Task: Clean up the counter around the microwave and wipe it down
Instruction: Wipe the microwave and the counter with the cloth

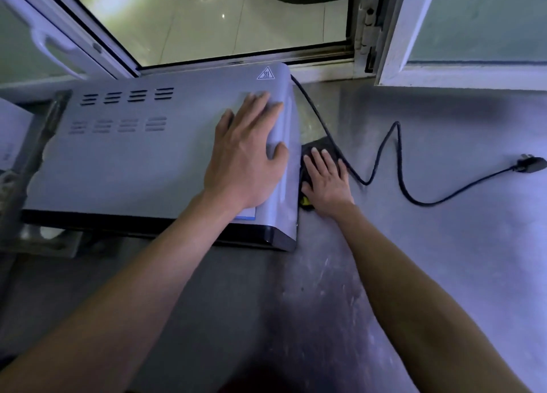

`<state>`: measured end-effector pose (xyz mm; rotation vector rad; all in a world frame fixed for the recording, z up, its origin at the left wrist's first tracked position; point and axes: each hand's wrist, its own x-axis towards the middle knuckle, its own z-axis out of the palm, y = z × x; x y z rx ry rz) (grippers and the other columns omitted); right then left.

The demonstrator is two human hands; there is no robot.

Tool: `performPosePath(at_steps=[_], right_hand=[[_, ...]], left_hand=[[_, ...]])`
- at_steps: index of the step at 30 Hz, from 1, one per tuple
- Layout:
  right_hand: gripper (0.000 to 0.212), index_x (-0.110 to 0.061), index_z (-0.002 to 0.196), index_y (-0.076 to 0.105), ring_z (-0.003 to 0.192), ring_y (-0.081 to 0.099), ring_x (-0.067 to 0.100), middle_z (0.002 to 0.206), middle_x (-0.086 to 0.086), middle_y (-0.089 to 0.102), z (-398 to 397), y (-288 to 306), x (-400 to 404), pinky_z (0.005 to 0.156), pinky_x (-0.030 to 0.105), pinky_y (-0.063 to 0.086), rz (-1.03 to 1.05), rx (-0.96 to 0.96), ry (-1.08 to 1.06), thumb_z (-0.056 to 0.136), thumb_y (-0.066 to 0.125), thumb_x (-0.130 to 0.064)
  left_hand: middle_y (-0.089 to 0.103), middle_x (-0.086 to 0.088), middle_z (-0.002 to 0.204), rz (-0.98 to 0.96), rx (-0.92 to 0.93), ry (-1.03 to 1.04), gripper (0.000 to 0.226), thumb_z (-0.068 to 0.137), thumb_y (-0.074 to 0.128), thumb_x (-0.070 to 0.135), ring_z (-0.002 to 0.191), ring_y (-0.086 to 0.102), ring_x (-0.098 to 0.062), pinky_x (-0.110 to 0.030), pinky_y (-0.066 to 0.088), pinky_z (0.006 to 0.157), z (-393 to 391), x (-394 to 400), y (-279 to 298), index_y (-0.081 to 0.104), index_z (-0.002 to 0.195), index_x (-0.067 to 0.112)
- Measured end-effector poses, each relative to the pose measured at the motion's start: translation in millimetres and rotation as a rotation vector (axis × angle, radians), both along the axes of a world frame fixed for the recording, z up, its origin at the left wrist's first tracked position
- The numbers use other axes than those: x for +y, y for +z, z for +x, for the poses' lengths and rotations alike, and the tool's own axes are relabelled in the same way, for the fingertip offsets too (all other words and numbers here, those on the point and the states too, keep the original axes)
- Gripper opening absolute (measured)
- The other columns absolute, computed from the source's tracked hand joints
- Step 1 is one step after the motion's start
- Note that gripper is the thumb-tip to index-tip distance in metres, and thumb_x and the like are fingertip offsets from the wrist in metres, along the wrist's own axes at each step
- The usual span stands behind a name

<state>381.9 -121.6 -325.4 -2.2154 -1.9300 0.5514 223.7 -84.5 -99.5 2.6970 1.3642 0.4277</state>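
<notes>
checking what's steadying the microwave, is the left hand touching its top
Touching. The head view shows the left hand lying flat on the microwave top near its right edge, fingers spread, no gap visible.

You see the grey microwave (142, 156) standing on the scuffed bench (414, 244), a dark cloth (321, 148) flat beside its right side.

Your microwave (142, 162) sits on the table (444, 244), toward its left, with its back close to the open window (236, 22) behind it. Your left hand (248, 156) lies flat on the microwave's top, near its right edge. Your right hand (325, 182) presses on a cloth (321, 147) on the table, just beside the microwave's right side. The power cord (390, 156) runs from behind the microwave, past the cloth, rightward across the table to its plug (531, 164), which lies well apart at the far right.
</notes>
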Motion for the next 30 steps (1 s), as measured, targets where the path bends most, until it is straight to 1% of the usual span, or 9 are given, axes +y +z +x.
performPosePath(at_steps=[5,11,13,17,20,22,25,28,30], right_hand=[[0.073,-0.024,0.16,0.006,0.154,-0.01,0.015,0.168,-0.004,-0.007,12,-2,24,0.122,0.043,-0.009,-0.02,-0.023,-0.022,0.099,0.033,-0.054],[0.073,-0.024,0.16,0.01,0.154,-0.002,0.018,0.168,-0.003,-0.001,23,6,-33,0.122,0.049,0.003,-0.017,0.025,-0.139,0.098,0.038,-0.051],[0.073,-0.023,0.16,0.012,0.154,-0.002,0.019,0.168,-0.002,0.001,23,6,-65,0.123,0.048,-0.001,-0.01,-0.006,-0.165,0.098,0.039,-0.05],[0.072,-0.022,0.16,0.008,0.154,-0.012,0.018,0.168,-0.001,-0.005,10,2,-128,0.123,0.045,-0.01,-0.032,-0.003,-0.23,0.1,0.04,-0.047],[0.071,-0.023,0.16,0.007,0.153,-0.015,0.017,0.168,-0.002,-0.007,-10,1,-170,0.122,0.045,-0.011,-0.053,-0.016,-0.275,0.1,0.036,-0.048],[0.072,-0.024,0.16,0.004,0.152,-0.017,0.016,0.167,-0.003,-0.009,-31,1,-189,0.121,0.044,-0.013,-0.064,-0.013,-0.305,0.098,0.027,-0.052],[0.076,-0.024,0.16,0.003,0.152,-0.018,0.016,0.168,-0.001,-0.009,-72,2,-208,0.12,0.043,-0.015,-0.065,0.018,-0.33,0.093,0.014,-0.057],[0.075,-0.022,0.16,0.007,0.152,-0.015,0.017,0.167,0.002,-0.005,-119,-1,-220,0.12,0.047,-0.011,-0.054,0.016,-0.324,0.094,0.017,-0.056],[0.075,-0.021,0.16,0.007,0.153,-0.013,0.019,0.167,0.003,-0.005,-148,-2,-222,0.12,0.047,-0.011,-0.064,0.01,-0.313,0.095,0.019,-0.056]], left_hand=[[0.041,-0.003,0.154,-0.006,-0.026,0.013,0.056,0.087,0.048,0.026,0.148,0.031,-0.022,-0.05,0.026,0.116,-2,0,-1,0.05,0.141,0.013],[0.047,-0.002,0.144,0.017,-0.01,-0.015,0.05,0.085,0.047,0.025,0.141,0.038,-0.024,-0.049,0.032,0.11,-2,2,0,0.052,0.133,0.012],[0.049,-0.002,0.14,0.019,-0.011,-0.018,0.049,0.084,0.045,0.025,0.14,0.038,-0.024,-0.047,0.033,0.108,-2,2,0,0.052,0.131,0.012],[0.056,-0.004,0.132,0.016,-0.088,-0.026,0.042,0.085,0.047,0.022,0.131,0.048,-0.024,-0.047,0.037,0.105,-2,-1,2,0.061,0.122,0.008],[0.064,-0.006,0.127,-0.004,-0.167,-0.04,0.039,0.086,0.048,0.022,0.121,0.057,-0.024,-0.047,0.042,0.104,-5,-3,4,0.069,0.116,0.007],[0.067,-0.006,0.123,-0.039,-0.181,-0.055,0.038,0.086,0.048,0.023,0.116,0.06,-0.025,-0.045,0.045,0.101,-10,-5,8,0.072,0.11,0.006],[0.068,-0.006,0.109,-0.094,-0.14,-0.085,0.035,0.085,0.044,0.028,0.104,0.059,-0.027,-0.044,0.05,0.088,-24,-12,17,0.068,0.094,0.004],[0.066,-0.001,0.096,-0.121,-0.164,-0.13,0.03,0.087,0.045,0.029,0.094,0.058,-0.025,-0.042,0.051,0.08,-52,-27,25,0.065,0.087,0.007],[0.069,0.0,0.097,-0.099,-0.216,-0.165,0.027,0.09,0.049,0.026,0.095,0.06,-0.025,-0.041,0.052,0.082,-77,-43,26,0.069,0.09,0.009]])
